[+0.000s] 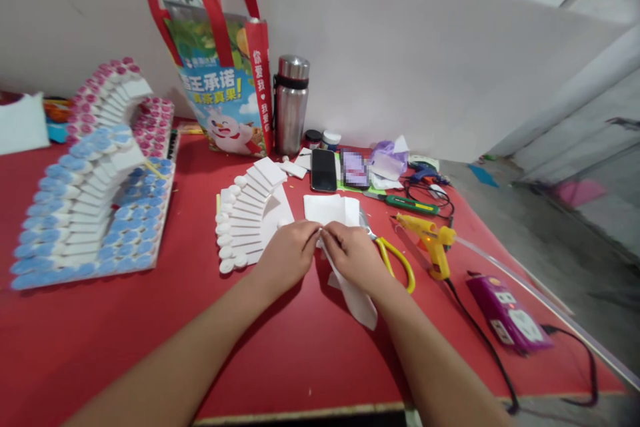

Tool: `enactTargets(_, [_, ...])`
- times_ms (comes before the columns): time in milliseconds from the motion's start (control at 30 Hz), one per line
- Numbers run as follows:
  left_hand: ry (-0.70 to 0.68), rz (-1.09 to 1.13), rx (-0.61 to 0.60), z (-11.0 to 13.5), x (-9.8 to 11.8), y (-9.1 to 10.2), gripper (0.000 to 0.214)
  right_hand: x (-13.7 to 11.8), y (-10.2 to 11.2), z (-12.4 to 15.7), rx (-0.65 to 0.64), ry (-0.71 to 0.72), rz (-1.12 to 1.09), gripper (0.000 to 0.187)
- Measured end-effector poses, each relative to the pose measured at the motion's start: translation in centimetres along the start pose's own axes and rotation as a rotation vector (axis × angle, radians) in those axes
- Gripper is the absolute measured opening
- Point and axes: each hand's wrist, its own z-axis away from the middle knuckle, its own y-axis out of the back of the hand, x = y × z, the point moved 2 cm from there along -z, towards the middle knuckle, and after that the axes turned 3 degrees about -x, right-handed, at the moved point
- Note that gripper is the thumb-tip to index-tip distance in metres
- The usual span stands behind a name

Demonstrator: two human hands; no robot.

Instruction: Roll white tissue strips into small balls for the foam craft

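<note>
My left hand (290, 250) and my right hand (353, 253) meet over the middle of the red table, fingertips pinched together. Between them they grip one end of a white paper strip (357, 300), whose free end hangs down beneath my right hand toward me. The pinched end is mostly hidden by my fingers. To the left of my left hand lies a white fan-shaped piece (253, 213) of flat slats, edged with small white rolls. White paper pieces (327, 208) lie just beyond my hands. Scissors with yellow handles (400, 263) rest beside my right hand, partly covered by it.
A yellow glue gun (433, 240), a green-handled tool (413, 205) and a purple power strip (510, 313) with cords are on the right. Behind stand a phone (324, 171), a steel flask (291, 107) and a shopping bag (225, 93). Blue (85, 207) and pink (107, 100) fan-shaped pieces stand left.
</note>
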Motion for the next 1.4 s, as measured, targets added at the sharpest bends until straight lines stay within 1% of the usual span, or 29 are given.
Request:
enactTargets(100, [0.012, -0.08, -0.017, 0.1, 0.0, -0.2, 0.031, -0.1, -0.1, 0.0, -0.005, -0.037, -0.017, 0.03])
enactTargets(167, [0.017, -0.099, 0.002, 0.1, -0.1, -0.2, 0.031, -0.3, -0.1, -0.1, 0.007, -0.059, -0.057, 0.031])
enactTargets(267, [0.013, -0.091, 0.046, 0.1, -0.2, -0.2, 0.028, -0.5, -0.2, -0.1, 0.03, -0.077, -0.132, 0.029])
enactTargets(333, [0.004, -0.06, 0.066, 0.1, -0.2, -0.2, 0.025, -0.5, -0.2, -0.2, 0.033, -0.076, -0.136, 0.025])
enactTargets(400, [0.023, 0.049, 0.062, 0.1, -0.4, -0.3, 0.024, -0.4, 0.0, -0.1, 0.027, -0.074, -0.114, 0.023])
enactTargets(533, [0.182, 0.481, -0.035, 0.0, -1.0, -0.7, 0.029, -0.2, 0.7, 0.0, 0.031, -0.04, -0.083, 0.025])
enactTargets(567, [0.213, 0.551, -0.05, 0.0, -1.1, -0.7, 0.03, -0.1, 0.9, 0.1, 0.03, -0.022, -0.08, 0.025])
enactTargets(600, [0.229, 0.587, -0.05, 0.0, -1.2, -0.7, 0.03, -0.2, 1.0, 0.1, 0.026, -0.004, -0.083, 0.026])
enactTargets(667, [0.232, 0.587, -0.015, 0.0, -1.2, -0.6, 0.027, -0.2, 1.1, 0.1, 0.022, 0.022, -0.121, 0.026])
enactTargets(733, [0.219, 0.563, 0.056, -0.1, -1.1, -0.3, 0.023, -0.3, 1.2, 0.0, 0.05, 0.007, -0.233, 0.028])
enactTargets(767, [0.209, 0.561, 0.097, -0.1, -1.0, -0.2, 0.02, -0.3, 1.2, -0.1, 0.069, -0.033, -0.338, 0.029])
enactTargets(833, [0.185, 0.593, 0.159, 0.0, -0.8, 0.1, 0.014, 0.0, 1.1, -0.3, 0.062, -0.195, -0.672, 0.029])
enactTargets(867, [0.168, 0.62, 0.171, -0.1, -0.7, 0.1, 0.012, 0.2, 1.0, -0.4, 0.012, -0.298, -0.878, 0.028])
enactTargets(900, [0.149, 0.644, 0.173, -0.1, -0.5, 0.2, 0.011, 0.3, 0.8, -0.5, -0.072, -0.394, -1.084, 0.026])
enactTargets(933, [0.132, 0.663, 0.171, -0.1, -0.4, 0.3, 0.01, 0.3, 0.6, -0.5, -0.184, -0.465, -1.266, 0.024])
enactTargets(967, [0.119, 0.672, 0.171, -0.1, -0.3, 0.3, 0.009, 0.3, 0.5, -0.5, -0.304, -0.507, -1.41, 0.024])
enactTargets(1000, [0.108, 0.673, 0.179, -0.1, -0.1, 0.4, 0.008, 0.3, 0.4, -0.4, -0.415, -0.519, -1.508, 0.025])
enactTargets(1033, [0.1, 0.671, 0.186, -0.2, 0.0, 0.5, 0.007, 0.2, 0.3, -0.4, -0.498, -0.512, -1.574, 0.027])
enactTargets(1067, [0.098, 0.672, 0.189, -0.2, 0.1, 0.6, 0.007, 0.3, 0.3, -0.3, -0.545, -0.498, -1.621, 0.029])
enactTargets(1133, [0.115, 0.703, 0.172, -0.2, 0.1, 0.6, 0.007, 0.3, 0.3, -0.3, -0.577, -0.478, -1.686, 0.029])
enactTargets(1267, [0.186, 0.768, 0.161, -0.1, 0.0, 0.5, 0.008, 0.3, 0.3, -0.2, -0.548, -0.448, -1.729, 0.018])
enactTargets(1367, [0.221, 0.763, 0.169, -0.1, -0.1, 0.5, 0.011, 0.3, 0.4, -0.3, -0.456, -0.393, -1.661, 0.01])
enactTargets(1400, [0.234, 0.759, 0.168, -0.1, -0.1, 0.5, 0.012, 0.3, 0.5, -0.3, -0.423, -0.38, -1.625, 0.01])
